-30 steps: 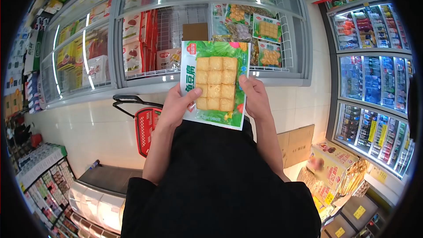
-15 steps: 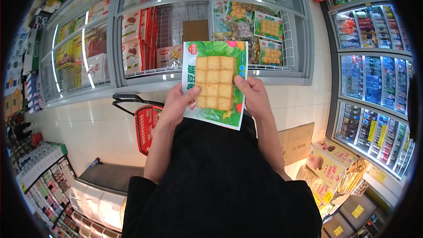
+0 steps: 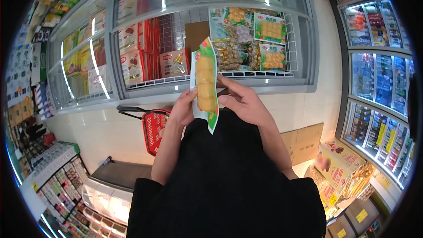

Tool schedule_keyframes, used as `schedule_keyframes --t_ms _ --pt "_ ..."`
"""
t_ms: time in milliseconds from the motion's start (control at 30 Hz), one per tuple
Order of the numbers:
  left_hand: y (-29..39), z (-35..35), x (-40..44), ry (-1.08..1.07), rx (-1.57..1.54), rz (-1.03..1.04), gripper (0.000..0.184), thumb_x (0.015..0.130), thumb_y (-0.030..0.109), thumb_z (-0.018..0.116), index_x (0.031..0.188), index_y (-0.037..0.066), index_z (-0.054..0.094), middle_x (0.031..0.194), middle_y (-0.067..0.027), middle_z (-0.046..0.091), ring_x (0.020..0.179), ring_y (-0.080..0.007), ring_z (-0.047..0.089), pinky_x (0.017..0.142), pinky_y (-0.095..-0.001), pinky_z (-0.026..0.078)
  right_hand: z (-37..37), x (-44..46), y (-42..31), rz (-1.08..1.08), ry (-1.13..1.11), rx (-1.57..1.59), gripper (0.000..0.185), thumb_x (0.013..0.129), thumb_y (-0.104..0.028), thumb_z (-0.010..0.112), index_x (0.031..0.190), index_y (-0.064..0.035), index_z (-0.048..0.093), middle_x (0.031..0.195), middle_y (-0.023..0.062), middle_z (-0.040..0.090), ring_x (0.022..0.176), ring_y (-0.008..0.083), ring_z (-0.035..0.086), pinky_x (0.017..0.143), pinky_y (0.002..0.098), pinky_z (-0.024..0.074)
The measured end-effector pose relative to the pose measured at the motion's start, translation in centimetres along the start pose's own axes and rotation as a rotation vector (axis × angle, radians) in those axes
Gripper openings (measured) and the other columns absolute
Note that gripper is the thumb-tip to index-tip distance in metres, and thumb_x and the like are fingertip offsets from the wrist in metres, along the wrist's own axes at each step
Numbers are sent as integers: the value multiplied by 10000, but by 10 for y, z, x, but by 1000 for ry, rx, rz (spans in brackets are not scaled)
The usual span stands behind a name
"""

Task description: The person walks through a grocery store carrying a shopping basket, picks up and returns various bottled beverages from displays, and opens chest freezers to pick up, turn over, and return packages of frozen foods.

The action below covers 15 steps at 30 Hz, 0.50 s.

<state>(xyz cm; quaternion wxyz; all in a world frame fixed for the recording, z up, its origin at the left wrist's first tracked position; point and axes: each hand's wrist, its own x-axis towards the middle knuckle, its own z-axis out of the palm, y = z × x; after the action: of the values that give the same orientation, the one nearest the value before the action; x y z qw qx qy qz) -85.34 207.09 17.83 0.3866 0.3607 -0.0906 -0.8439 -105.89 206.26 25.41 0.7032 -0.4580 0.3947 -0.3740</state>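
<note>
Head view, packet: I have a green and white packet (image 3: 205, 83) of yellow blocks in front of my dark top (image 3: 227, 167), up off the floor (image 3: 299, 105).
Packet's long way: It runs up and down in my view, from my tummy toward the freezer (image 3: 291, 87). It is turned nearly side-on and a bit bent, so its front looks thin.
Left grip: My left grip (image 3: 182, 108) is closed on the packet's left edge. The thumb is on the front, and the other fingers are hidden behind.
Right grip: My right grip (image 3: 244, 102) is by the packet's right edge. The thumb and first finger look apart, with a dark gap. I cannot tell if they pinch the edge.
Which is nearer: The packet sits between my two grips, right of the left one and left of the right one. The left one is nearer, as it has hold.
Freezer: Past the packet are more bags (image 3: 269, 27), a brown box (image 3: 197, 34) and red packs (image 3: 152, 48).
Red basket: A red basket (image 3: 153, 130) is near my left arm, down by the freezer.
</note>
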Motion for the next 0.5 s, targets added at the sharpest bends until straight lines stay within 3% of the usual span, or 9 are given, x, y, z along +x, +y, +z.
schedule_keyframes --t_ms 67,167,267,300,333,400,467,500 --pt "-2 7 11 31 -12 -26 373 921 225 521 1215 4 457 1040 -88 599 952 -183 592 854 -335 482 -17 6 5 -1 34 43 512 879 -126 593 1341 -13 403 1160 90 548 903 111 547 777 262 471" --pt "-10 3 31 211 131 50 280 860 149 617 1092 27 519 818 -22 588 666 -99 537 616 -246 453 -56 20 21 -1 14 -30 361 889 -163 562 1208 -12 484 1031 102 600 845 158 557 762 290 457" --pt "-24 3 61 361 224 48 257 836 102 638 1057 39 522 769 -7 566 666 -93 540 618 -240 453 -108 33 69 83 66 -270 348 885 -172 531 1197 -22 487 944 149 626 836 234 600 744 329 467" --pt "-23 40 75 472 186 68 246 820 87 650 1025 46 521 749 3 559 645 -86 518 588 -237 428 -120 33 76 100 74 -264 348 885 -172 531 1197 -22 487 944 149 626 836 234 600 744 329 467" --pt "-28 30 93 475 184 59 246 820 87 650 1025 46 521 749 3 559 645 -86 518 588 -237 428 -134 36 82 209 67 -386 347 875 -178 525 1186 -25 500 920 169 628 841 275 608 737 349 473" --pt "-38 -10 120 481 556 30 271 821 91 634 1063 39 525 821 -6 589 644 -80 499 576 -233 396 -158 39 104 332 51 -493 347 865 -183 520 1176 -28 513 896 189 630 847 316 616 731 369 478" --pt "-38 -8 161 509 678 39 207 818 98 628 1004 58 545 800 5 580 621 -65 459 551 -226 358 -193 32 136 310 227 -593 344 849 -202 533 1149 -34 554 887 187 640 841 351 616 725 402 484" --pt "-40 -14 177 529 785 20 240 831 97 610 1053 29 547 893 -32 608 753 -107 518 669 -258 400 -213 28 151 309 292 -595 337 843 -200 535 1137 -38 570 880 186 642 828 345 620 722 398 486"
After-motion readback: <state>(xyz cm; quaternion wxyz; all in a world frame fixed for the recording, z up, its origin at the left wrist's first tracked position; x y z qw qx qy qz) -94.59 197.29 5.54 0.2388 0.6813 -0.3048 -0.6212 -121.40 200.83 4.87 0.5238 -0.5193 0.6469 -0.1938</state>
